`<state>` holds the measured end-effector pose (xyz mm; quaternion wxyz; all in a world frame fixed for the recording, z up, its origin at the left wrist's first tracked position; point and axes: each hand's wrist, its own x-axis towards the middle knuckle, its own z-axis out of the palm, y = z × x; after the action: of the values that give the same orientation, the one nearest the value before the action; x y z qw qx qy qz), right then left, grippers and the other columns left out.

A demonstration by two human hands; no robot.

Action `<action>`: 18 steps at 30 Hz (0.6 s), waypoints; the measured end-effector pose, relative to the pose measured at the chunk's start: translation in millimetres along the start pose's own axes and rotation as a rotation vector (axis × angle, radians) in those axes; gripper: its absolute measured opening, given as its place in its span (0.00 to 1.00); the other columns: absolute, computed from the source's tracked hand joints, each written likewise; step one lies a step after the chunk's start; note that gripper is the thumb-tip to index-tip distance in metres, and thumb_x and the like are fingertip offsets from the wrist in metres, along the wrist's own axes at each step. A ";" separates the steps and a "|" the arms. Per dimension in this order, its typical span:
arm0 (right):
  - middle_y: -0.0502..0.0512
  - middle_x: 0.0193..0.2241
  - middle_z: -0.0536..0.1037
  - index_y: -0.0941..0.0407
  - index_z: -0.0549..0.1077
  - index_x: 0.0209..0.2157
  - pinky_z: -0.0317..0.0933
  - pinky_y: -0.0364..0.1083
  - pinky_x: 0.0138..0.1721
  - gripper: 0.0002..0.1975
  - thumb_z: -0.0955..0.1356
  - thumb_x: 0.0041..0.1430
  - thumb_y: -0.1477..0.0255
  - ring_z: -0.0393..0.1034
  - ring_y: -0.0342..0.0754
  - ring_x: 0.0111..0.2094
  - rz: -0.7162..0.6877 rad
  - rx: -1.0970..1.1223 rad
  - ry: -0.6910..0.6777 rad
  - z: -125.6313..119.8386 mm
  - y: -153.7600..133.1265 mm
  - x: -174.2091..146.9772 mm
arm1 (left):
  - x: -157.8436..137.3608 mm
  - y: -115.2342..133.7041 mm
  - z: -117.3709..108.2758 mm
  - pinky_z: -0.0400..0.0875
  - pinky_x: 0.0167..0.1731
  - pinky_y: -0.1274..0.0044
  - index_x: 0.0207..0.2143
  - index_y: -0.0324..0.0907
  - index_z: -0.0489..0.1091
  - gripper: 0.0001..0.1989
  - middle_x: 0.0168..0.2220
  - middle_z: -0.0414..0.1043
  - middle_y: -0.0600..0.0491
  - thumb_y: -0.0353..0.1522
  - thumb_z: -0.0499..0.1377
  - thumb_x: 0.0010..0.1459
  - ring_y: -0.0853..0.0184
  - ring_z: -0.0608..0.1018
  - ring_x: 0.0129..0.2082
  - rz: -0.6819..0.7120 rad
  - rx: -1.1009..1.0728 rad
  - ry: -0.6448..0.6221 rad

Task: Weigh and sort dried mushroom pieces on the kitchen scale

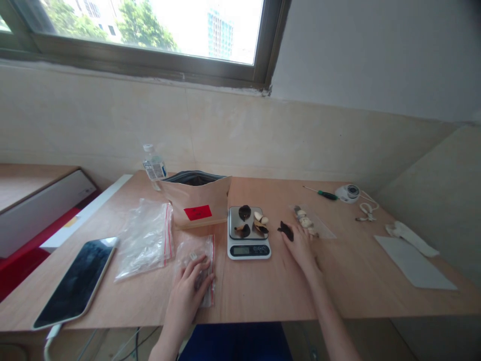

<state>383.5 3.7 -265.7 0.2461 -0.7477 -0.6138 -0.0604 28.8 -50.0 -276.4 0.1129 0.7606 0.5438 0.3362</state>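
Note:
My left hand [193, 278] rests with fingers apart over a small clear zip bag [208, 296] with a red seal line. Something dark shows under its fingers. Between finger and thumb, my right hand [298, 244] pinches a dark brown, curled dried piece [286, 231], just right of the kitchen scale [248, 251]. Several dark, shell-like dried pieces [244, 212] and a few pale bits [261, 218] lie on the scale's plate. The digits on its display are too small to read. Beyond my right hand, a clear bag [325, 229] holds pale, lumpy pieces [303, 218].
An open brown paper pouch [203, 200] with a red label stands behind the left hand. Larger clear zip bags [145, 235], a phone [77, 283] and a bottle [154, 165] are to the left. A screwdriver [326, 194], white camera [347, 193] and white card [415, 263] lie right.

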 end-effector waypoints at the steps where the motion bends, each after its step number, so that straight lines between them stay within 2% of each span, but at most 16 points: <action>1: 0.62 0.41 0.77 0.57 0.73 0.45 0.55 0.57 0.47 0.16 0.62 0.57 0.67 0.65 0.59 0.45 0.002 0.011 0.012 -2.2 -0.2 -0.1 | -0.4 2.3 -1.0 0.71 0.43 0.67 0.42 0.47 0.73 0.12 0.49 0.74 0.52 0.41 0.55 0.60 0.60 0.75 0.44 -0.004 0.004 0.006; 4: 0.63 0.41 0.77 0.58 0.73 0.44 0.56 0.57 0.46 0.17 0.63 0.57 0.65 0.66 0.59 0.43 0.019 0.095 0.071 -16.6 -10.2 3.0 | -0.8 7.0 -3.1 0.71 0.43 0.67 0.43 0.48 0.72 0.11 0.49 0.73 0.54 0.40 0.55 0.60 0.60 0.75 0.44 -0.017 0.012 0.011; 7: 0.62 0.40 0.77 0.58 0.72 0.45 0.59 0.54 0.44 0.18 0.64 0.57 0.62 0.68 0.56 0.40 -0.001 0.313 0.105 -36.4 -41.7 14.7 | -0.1 7.2 -3.5 0.71 0.43 0.67 0.42 0.48 0.72 0.11 0.48 0.74 0.54 0.40 0.55 0.60 0.60 0.74 0.44 -0.009 0.015 0.018; 11: 0.57 0.40 0.77 0.55 0.73 0.44 0.59 0.51 0.46 0.14 0.66 0.57 0.66 0.67 0.53 0.43 -0.203 0.475 -0.078 -49.1 -103.4 38.9 | 0.8 6.1 -2.9 0.72 0.42 0.67 0.42 0.47 0.73 0.12 0.47 0.74 0.52 0.40 0.55 0.60 0.60 0.75 0.43 0.006 0.013 0.025; 14: 0.57 0.40 0.75 0.55 0.74 0.41 0.58 0.53 0.47 0.11 0.68 0.56 0.68 0.65 0.54 0.44 -0.247 0.365 -0.210 -39.7 -142.5 54.0 | 1.2 7.4 -3.4 0.72 0.43 0.66 0.42 0.48 0.73 0.11 0.48 0.74 0.52 0.39 0.55 0.60 0.60 0.75 0.43 -0.006 0.003 0.016; 18: 0.64 0.40 0.73 0.58 0.75 0.35 0.56 0.57 0.46 0.09 0.68 0.55 0.68 0.63 0.59 0.45 -0.143 0.138 -0.218 -15.1 -171.2 62.8 | 1.6 9.8 -4.6 0.72 0.43 0.66 0.42 0.48 0.73 0.11 0.48 0.74 0.52 0.38 0.55 0.60 0.60 0.74 0.44 -0.021 -0.020 0.003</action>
<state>239.5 74.2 -177.6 0.2236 -0.6855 -0.6913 0.0462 33.5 -53.2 -267.1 0.1231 0.7532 0.5485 0.3415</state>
